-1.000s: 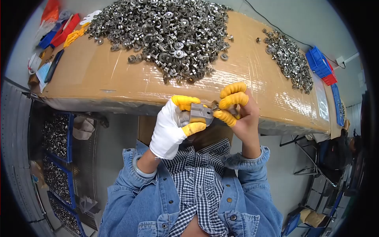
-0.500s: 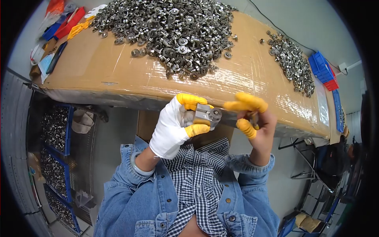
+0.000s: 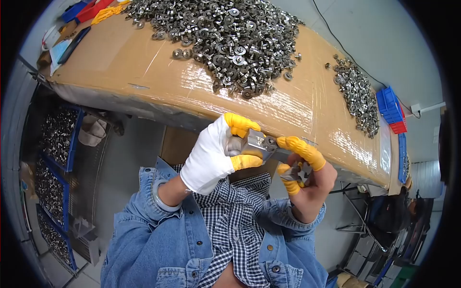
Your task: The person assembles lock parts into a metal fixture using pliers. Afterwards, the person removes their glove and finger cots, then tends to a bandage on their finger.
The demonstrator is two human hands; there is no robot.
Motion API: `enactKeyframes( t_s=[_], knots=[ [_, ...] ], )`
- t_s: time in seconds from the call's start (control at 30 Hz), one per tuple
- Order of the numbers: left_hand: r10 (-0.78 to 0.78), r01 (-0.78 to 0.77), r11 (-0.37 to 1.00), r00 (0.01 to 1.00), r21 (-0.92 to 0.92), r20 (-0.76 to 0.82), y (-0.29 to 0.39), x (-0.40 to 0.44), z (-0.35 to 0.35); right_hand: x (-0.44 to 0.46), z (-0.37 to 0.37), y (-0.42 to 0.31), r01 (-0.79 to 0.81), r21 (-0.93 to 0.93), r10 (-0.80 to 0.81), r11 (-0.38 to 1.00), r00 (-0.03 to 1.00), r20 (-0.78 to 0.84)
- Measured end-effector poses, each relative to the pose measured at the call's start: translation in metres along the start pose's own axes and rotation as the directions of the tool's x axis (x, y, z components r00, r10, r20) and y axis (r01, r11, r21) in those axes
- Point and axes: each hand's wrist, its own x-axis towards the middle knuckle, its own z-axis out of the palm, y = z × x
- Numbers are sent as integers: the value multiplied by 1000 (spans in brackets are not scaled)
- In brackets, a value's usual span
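In the head view, your block [image 3: 256, 143] has one wheel [image 3: 270, 143] at its right end; I can't tell if it's fixed. Many parts lie loose in the big pile [image 3: 235, 41], top middle. The block, mid-frame, looks grey and shiny. Your left hand [image 3: 207, 154] grips it; your right hand [image 3: 313, 181] curls its fingers round metal bits [image 3: 302, 173].

Smooth grey metal is seen in the block [image 3: 254, 144] gripped by the left hand [image 3: 210, 156], which is covered in matt white cloth, and in the pieces [image 3: 300, 172] held by the right hand [image 3: 317, 186]. Several fingers are capped in yellow rubber-like sleeves [image 3: 309, 152] (slightly wrinkled). Glossy metal is shown by the heaped parts [image 3: 230, 43], and the brown cardboard-like tabletop [image 3: 149, 69] is sheathed in shiny clear film [image 3: 288, 104].
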Motion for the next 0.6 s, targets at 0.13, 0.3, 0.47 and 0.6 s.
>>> enactKeyframes(
  t_s=[0.13, 0.3, 0.47, 0.6],
  knots=[
    [-4, 3, 997, 1000, 76, 12, 0, -2, 0, 9, 3, 8, -4, 68, 7, 998, 999, -48],
    [-47, 47, 999, 998, 6, 47, 5, -3, -1, 22, 9, 14, -172, 123, 180, 977, 982, -54],
    [-123, 109, 987, 985, 119, 124, 17, -1, -21, 29, -12, 26, 150, -440, -71, 885, 979, 192],
    [-60, 42, 983, 993, 178, 97, 13, 0, -27, 37, -16, 20, 246, -510, -151, 824, 964, 221]
  ],
)
